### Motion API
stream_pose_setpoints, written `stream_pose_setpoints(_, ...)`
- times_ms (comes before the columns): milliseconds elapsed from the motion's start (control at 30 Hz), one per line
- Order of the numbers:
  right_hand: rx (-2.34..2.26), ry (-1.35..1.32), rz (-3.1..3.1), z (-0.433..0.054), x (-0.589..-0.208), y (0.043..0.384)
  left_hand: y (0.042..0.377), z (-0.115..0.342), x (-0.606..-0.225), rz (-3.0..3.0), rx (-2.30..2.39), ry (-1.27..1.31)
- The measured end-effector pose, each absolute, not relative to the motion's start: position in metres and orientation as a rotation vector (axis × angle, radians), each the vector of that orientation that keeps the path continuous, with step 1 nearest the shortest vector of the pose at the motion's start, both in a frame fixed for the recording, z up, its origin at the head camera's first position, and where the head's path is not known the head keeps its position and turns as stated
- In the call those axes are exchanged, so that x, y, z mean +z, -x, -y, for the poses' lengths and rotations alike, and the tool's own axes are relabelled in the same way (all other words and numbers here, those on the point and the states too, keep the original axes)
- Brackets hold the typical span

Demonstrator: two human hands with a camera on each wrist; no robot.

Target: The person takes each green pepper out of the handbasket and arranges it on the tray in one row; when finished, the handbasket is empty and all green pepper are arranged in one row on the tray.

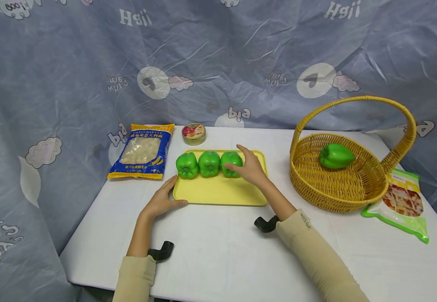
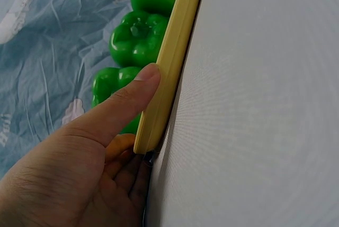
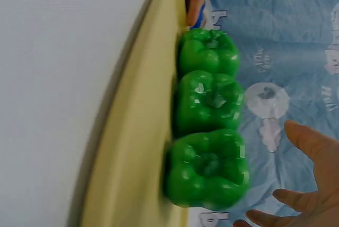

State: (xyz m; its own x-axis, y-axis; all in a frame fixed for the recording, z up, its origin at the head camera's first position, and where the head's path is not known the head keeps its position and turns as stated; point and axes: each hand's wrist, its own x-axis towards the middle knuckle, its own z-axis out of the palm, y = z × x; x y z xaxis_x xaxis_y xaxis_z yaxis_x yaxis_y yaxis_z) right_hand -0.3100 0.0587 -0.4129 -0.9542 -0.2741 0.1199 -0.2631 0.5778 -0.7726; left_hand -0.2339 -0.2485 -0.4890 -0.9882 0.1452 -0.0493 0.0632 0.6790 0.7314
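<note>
Three green bell peppers, the left one (image 1: 187, 165), the middle one (image 1: 209, 163) and the right one (image 1: 230, 162), stand in a row along the back of a yellow tray (image 1: 218, 193). My left hand (image 1: 161, 201) holds the tray's front left corner. In the left wrist view its thumb (image 2: 127, 97) lies on the front rim, and the other fingers are partly hidden round the corner. My right hand (image 1: 251, 167) is over the tray's right side, beside the right pepper. The right wrist view shows its fingers spread, with a gap between them and that pepper (image 3: 209, 171).
A wicker basket (image 1: 316, 191) with a tall handle stands at the right, holding another green bell pepper (image 1: 336, 156). Partly under it lies a green and white food packet (image 1: 403, 197). A blue pasta bag (image 1: 142, 151) and a round tin (image 1: 193, 134) are behind the tray's left side.
</note>
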Motion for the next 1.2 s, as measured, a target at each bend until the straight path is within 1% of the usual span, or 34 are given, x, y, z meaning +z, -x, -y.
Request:
stream_pose_setpoints(233,-1.422,0.637,-2.835,-0.090,-0.383,0.289,0.233,0.248,-0.487,-2.790,1.196,-0.171)
stream_pose_setpoints(467,-1.500,0.751,-2.938,-0.138,-0.362,0.275,0.233,0.247,-0.485,-2.793,1.186,-0.176)
stream_pose_setpoints(533,-1.502,0.739,-2.987,-0.154,-0.359,0.274,0.232,0.247,-0.485,-2.795,1.195,-0.178)
stream_pose_setpoints(667,-1.514,0.618,-3.035,-0.186,-0.355,0.274,0.231,0.249,-0.487,-2.787,1.206,-0.175)
stream_pose_setpoints(800,-1.510,0.474,-3.060,-0.218,-0.353,0.279,0.231,0.251,-0.488,-2.781,1.213,-0.176)
stream_pose_setpoints(967,-1.538,0.363,-3.106,-0.258,-0.360,0.296,0.231,0.251,-0.488,-2.788,1.231,-0.198)
stream_pose_setpoints(1133,-1.586,0.322,-3.084,-0.300,-0.381,0.318,0.231,0.248,-0.486,-2.787,1.222,-0.216)
stream_pose_setpoints(1200,-1.547,0.353,-3.062,-0.314,-0.387,0.324,0.231,0.247,-0.485,-2.783,1.222,-0.207)
